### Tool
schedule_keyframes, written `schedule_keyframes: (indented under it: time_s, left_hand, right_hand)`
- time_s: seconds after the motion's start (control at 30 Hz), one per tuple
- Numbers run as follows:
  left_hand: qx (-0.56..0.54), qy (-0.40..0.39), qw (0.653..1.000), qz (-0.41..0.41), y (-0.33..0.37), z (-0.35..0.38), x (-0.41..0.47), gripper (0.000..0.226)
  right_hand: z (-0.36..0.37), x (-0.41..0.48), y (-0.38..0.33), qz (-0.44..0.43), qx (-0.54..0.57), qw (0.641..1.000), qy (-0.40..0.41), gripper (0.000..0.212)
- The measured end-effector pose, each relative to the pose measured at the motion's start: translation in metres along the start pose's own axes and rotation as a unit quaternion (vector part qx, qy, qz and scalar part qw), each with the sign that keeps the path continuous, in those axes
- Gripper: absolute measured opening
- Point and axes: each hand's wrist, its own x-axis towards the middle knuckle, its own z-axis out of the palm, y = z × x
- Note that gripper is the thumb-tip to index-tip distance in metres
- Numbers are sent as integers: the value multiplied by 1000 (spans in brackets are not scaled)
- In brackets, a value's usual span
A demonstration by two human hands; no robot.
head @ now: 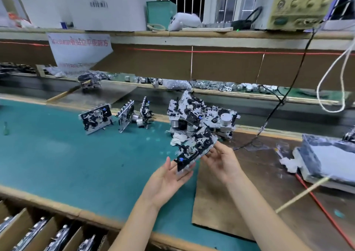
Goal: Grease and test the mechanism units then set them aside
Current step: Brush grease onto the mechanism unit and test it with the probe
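Mechanism unit [194,147] between left hand [169,177], right hand [221,160]; red-lettered sign [80,49] behind

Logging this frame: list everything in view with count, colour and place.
held mechanism unit: one, black and silver, between both hands
standing mechanism units: three, black and silver, mat's rear edge
unit pile: one, silver and black, behind the held unit
mat: one, green, bench left
cardboard sheet: one, brown, under right forearm
power supply: one, beige, upper shelf right
paper sign: one, white with red text, hanging upper left
stick: one, pale wood, bench right
left hand: one, open palm under the unit's lower end
right hand: one, pinching the unit's right edge
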Motion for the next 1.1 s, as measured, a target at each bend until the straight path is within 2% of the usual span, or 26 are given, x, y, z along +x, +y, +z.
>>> schedule_keyframes:
  time_s: [0.07, 0.13, 0.2, 0.23, 0.27, 0.3, 0.37, 0.4, 0.5, 0.57, 0.63, 0.67, 0.77, 0.83, 1.1]
  left_hand:
    - [-29, 55, 997, 35, -1, -3, 6, 66]
    - [-43, 90, 993, 60, 1, -8, 8, 69]
    - [-55, 101, 990, 77, 5, -14, 8, 67]
    - [-63, 101, 990, 80, 7, -14, 8, 64]
    - [-71, 101, 989, 81, 7, -15, 9, 56]
    - [-72, 100, 989, 82, 7, -16, 10, 44]
    - [-63, 99, 989, 86, 6, -16, 11, 22]
    - [-54, 98, 990, 86, 6, -17, 12, 16]
    - [-25, 95, 990, 98, 5, -20, 13, 29]
    - [-7, 92, 990, 106, 5, -19, 13, 31]
    - [11, 92, 990, 108, 4, -17, 12, 31]
    - [18, 92, 990, 109, 4, -17, 12, 30]
    - [38, 93, 989, 111, 4, -17, 11, 28]
    - [44, 89, 989, 113, 4, -15, 10, 29]
    - [105, 84, 987, 92, 4, -13, 9, 34]
  right_hand:
    - [0, 3, -2, 25, -107, 993, -47, 22]
    - [-4, 10, -5, 49, -221, 972, -69, 35]
    - [-6, 20, -11, 33, -311, 950, -3, 55]
    - [-7, 27, -11, -5, -375, 925, 54, 57]
    - [-7, 34, -11, -51, -470, 876, 100, 54]
    - [-8, 39, -9, -79, -572, 809, 110, 47]
    - [-10, 47, 0, -68, -708, 700, 61, 35]
    - [-12, 49, 6, -55, -746, 663, 38, 31]
    - [-15, 44, 15, -38, -821, 569, 20, 32]
    - [-19, 40, 18, -44, -846, 532, 10, 36]
    - [-19, 33, 18, -42, -839, 543, 1, 33]
    - [-19, 29, 15, -39, -820, 570, 0, 32]
    - [-17, 20, -6, -36, -719, 694, 17, 28]
    - [-16, 13, -26, -51, -673, 737, 21, 30]
    - [-10, -8, -62, -95, -640, 763, -2, 48]
